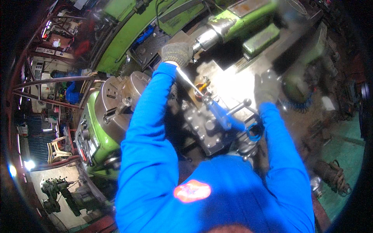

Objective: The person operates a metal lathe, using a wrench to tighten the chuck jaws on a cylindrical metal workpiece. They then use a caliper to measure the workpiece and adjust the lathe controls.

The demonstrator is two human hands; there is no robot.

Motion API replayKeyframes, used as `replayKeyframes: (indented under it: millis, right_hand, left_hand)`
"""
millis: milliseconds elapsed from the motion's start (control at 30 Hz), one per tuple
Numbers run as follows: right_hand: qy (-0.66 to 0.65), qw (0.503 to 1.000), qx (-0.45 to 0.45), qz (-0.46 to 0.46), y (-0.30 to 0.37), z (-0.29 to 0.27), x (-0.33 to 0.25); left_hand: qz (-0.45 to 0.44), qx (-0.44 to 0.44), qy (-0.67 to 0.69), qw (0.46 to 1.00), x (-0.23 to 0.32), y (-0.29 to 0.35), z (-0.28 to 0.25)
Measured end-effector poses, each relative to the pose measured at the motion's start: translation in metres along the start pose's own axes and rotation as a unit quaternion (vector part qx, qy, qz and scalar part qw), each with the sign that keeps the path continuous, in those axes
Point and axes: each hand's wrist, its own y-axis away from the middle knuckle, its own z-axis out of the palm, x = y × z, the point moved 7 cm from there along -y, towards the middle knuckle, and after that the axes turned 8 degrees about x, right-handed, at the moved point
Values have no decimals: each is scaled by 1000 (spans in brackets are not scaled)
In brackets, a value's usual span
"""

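My left hand (176, 54), in a grey knitted glove, is up beside the bright end of the lathe's tailstock quill (207, 39). Its fingers curl in, and what they hold is hidden. Just below it runs a thin metal tube (190, 82), leading down to a blue-handled tool (222, 114) over the carriage (210, 130). My right hand (267, 87), also gloved, is farther right beside a glaring bright metal surface (237, 83). Blur and dimness hide its finger positions. Near its wrist stands a ball-ended lever (246, 102).
A large chuck (116, 95) with jaws is left of my left arm. The green tailstock (248, 19) spans the far side, with a green block (261, 40) nearer. A blue coiled hose (299, 106) is at right. Another machine (58, 190) stands lower left.
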Motion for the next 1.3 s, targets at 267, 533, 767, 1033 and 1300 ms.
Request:
replayKeyframes:
  millis: [267, 533, 767, 1033, 1300]
  right_hand:
    - [21, 1000, 13, -19, -1, 1, 2]
    - [-5, 1000, 8, 4, 2, -3, 1]
    - [3, 998, -63, -21, 1, 10, -4]
    - [14, 996, -70, -48, 2, -20, -32]
    - [-80, 995, 50, -30, 33, 7, 35]
  left_hand:
    - [-49, -23, 26, 998, 2, 15, -4]
    - [-213, 85, 362, 904, -20, 95, 40]
    - [-58, 36, 386, 920, -28, 52, 163]
    - [-71, -46, 614, 785, -15, 31, 214]
    - [-208, -76, 884, 411, 10, 32, 196]
